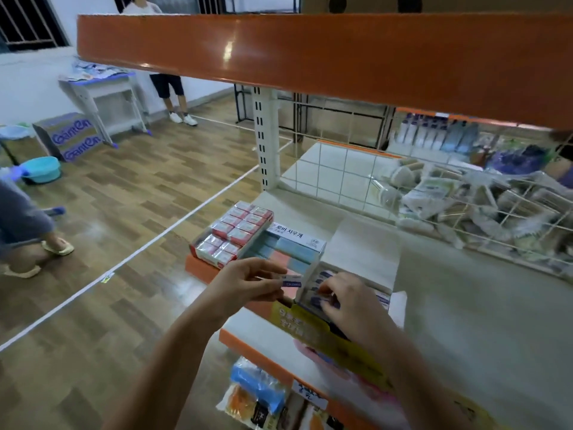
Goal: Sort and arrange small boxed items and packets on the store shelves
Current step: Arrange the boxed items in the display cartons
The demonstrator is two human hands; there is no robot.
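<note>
Pinching a small white and blue eraser between thumb and fingertips, left hand raised just in front of the shelf edge, item held level and pointing toward the open display box. Reaching into that white box with the right hand, fingers curled down among rows of blue-labelled small erasers — whether gripping one or only touching cannot be told. Standing upright behind the box, its white lid flap. Sitting just to the left, a second open carton filled with pale blue and pink blocks, Korean lettering on its raised flap. Further left at the shelf's corner, a tray of red and white small boxes, packed in neat rows. Fronting the white box, a yellow printed card, tilted, overhanging the orange shelf edge. Hanging lower down, plastic-wrapped packets of blue and orange goods on the shelf below. Rising behind the shelf, a white wire grid with a heap of wrapped brushes and packets beyond it on the right. Spanning overhead, an orange upper shelf. Off to the left on the wood-pattern floor — a white tape line, a blue basin, stacked cartons, a small white bench, and two other persons' legs.
</note>
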